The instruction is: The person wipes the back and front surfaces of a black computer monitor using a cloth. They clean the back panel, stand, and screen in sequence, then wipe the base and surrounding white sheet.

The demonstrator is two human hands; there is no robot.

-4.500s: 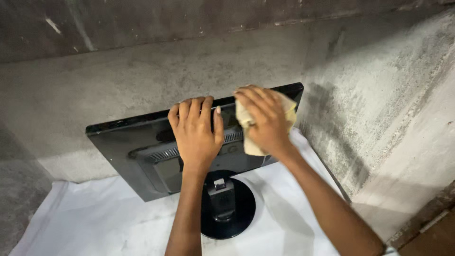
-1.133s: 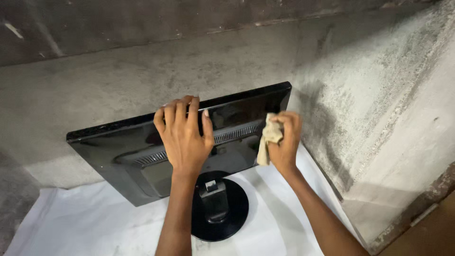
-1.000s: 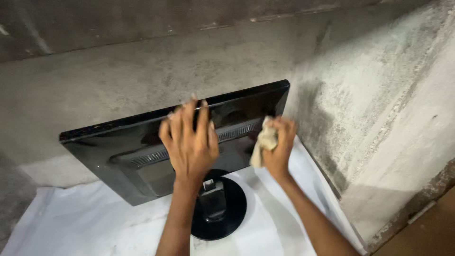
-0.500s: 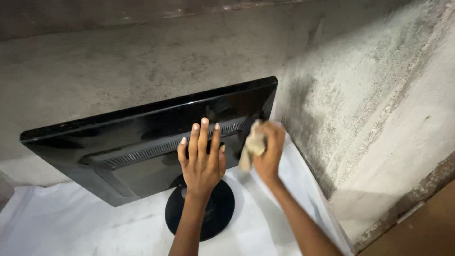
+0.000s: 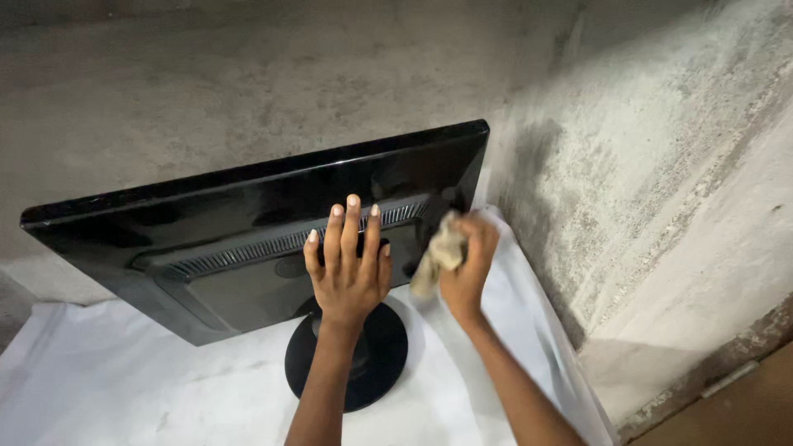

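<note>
1. Monitor [image 5: 248, 239], black, back side toward the camera, leaning on its round base [image 5: 351, 351] atop a white sheet [image 5: 124, 388] over the worktop.
2. Left hand [image 5: 347, 272] flat against the rear panel, fingers [image 5: 351, 231] spread, gripping nothing.
3. Right hand [image 5: 467, 264] just beside, fingers clenched on a beige cloth [image 5: 438, 256], pressed at the panel's lower right near the corner wall [image 5: 644, 190].
4. Could tip or skid on the loose sheet under a hard push; cloth could snag in the vent slots [image 5: 289, 244].
</note>
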